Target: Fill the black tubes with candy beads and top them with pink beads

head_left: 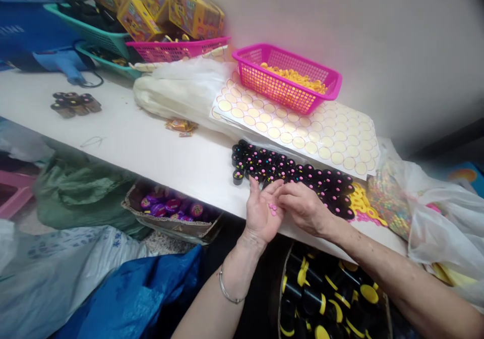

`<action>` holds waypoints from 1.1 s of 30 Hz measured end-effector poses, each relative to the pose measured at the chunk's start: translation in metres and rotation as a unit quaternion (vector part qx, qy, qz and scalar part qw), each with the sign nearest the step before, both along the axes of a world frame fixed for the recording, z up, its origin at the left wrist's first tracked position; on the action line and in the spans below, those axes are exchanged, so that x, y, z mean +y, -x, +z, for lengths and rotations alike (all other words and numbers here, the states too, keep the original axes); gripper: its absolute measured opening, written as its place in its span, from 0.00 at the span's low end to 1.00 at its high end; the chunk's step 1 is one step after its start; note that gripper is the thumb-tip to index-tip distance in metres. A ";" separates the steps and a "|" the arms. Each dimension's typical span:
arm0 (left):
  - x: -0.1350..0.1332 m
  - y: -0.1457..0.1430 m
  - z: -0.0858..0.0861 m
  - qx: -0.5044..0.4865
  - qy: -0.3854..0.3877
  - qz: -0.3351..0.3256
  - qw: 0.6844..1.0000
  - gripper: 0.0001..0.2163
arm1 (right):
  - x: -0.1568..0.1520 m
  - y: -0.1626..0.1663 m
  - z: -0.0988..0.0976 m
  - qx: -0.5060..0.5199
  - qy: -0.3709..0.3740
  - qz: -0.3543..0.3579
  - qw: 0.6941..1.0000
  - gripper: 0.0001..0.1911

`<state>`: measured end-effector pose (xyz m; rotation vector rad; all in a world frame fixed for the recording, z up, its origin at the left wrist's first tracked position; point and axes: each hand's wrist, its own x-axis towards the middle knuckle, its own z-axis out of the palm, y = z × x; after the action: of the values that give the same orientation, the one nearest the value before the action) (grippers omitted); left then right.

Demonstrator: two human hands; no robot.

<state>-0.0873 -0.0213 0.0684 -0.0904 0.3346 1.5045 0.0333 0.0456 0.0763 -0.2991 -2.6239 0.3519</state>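
Note:
My left hand is turned palm up above the table's front edge, cupped around a few small pink discs. Over its fingers, my right hand has its fingertips pressed together in a pinch; whatever sits between them is hidden. Just beyond both hands stand rows of small black round caps, many with a pink disc on top and some with coloured specks. One black cap stands at the near left corner of the group. Loose pink discs and yellow ring-shaped pieces lie at the right end of the rows.
A pink basket of yellow pieces rests on sticker sheets. At right is a plastic bag of coloured beads. Below the table are a box of black-and-yellow containers and a carton of purple-wrapped items. Dark pieces stand far left.

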 end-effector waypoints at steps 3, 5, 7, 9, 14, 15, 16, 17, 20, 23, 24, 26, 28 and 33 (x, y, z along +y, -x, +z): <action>-0.001 0.001 0.001 0.007 -0.005 0.014 1.000 0.33 | -0.004 0.004 0.000 -0.021 -0.012 -0.024 0.999 0.12; -0.003 0.004 0.001 0.007 0.005 0.012 1.000 0.34 | -0.007 0.006 0.000 -0.046 -0.060 -0.013 0.997 0.12; -0.004 0.006 0.002 0.001 0.009 0.013 1.000 0.34 | -0.005 0.010 0.002 -0.054 -0.089 0.006 0.995 0.13; -0.006 0.008 0.004 -0.010 -0.007 0.020 1.000 0.33 | 0.003 0.018 0.008 -0.028 -0.070 0.007 0.997 0.13; -0.010 0.014 0.005 -0.013 -0.026 0.055 0.998 0.34 | 0.055 0.071 0.025 0.007 0.039 -0.085 0.996 0.11; -0.011 0.017 0.004 -0.004 -0.019 0.076 0.997 0.34 | 0.065 0.084 0.025 -0.017 0.037 -0.101 0.994 0.11; -0.012 0.020 0.004 0.008 -0.013 0.104 0.994 0.35 | 0.074 0.097 0.025 -0.045 0.029 -0.115 0.992 0.11; -0.013 0.024 0.003 0.020 -0.010 0.134 0.991 0.34 | 0.081 0.109 0.024 -0.077 0.018 -0.127 0.989 0.12; -0.017 0.038 0.001 0.049 -0.004 0.222 0.974 0.33 | 0.092 0.135 0.020 -0.171 -0.013 -0.149 0.974 0.13; -0.019 0.049 -0.001 0.063 0.014 0.271 0.960 0.32 | 0.092 0.145 0.018 -0.232 -0.032 -0.151 0.960 0.13; -0.019 0.052 -0.001 0.064 0.022 0.279 0.958 0.32 | 0.092 0.146 0.018 -0.243 -0.037 -0.150 0.957 0.12; -0.019 0.056 -0.002 0.064 0.034 0.288 0.955 0.31 | 0.091 0.147 0.018 -0.257 -0.044 -0.150 0.954 0.12; -0.018 0.059 -0.003 0.064 0.039 0.293 0.953 0.31 | 0.090 0.148 0.017 -0.265 -0.048 -0.148 0.952 0.11; -0.018 0.062 -0.005 0.060 0.044 0.294 0.953 0.30 | 0.089 0.149 0.013 -0.248 -0.054 -0.148 0.956 0.12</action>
<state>-0.1488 -0.0395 0.0636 -0.1814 0.5026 2.0903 -0.1159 0.1345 0.0888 -0.8244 -3.0034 0.0289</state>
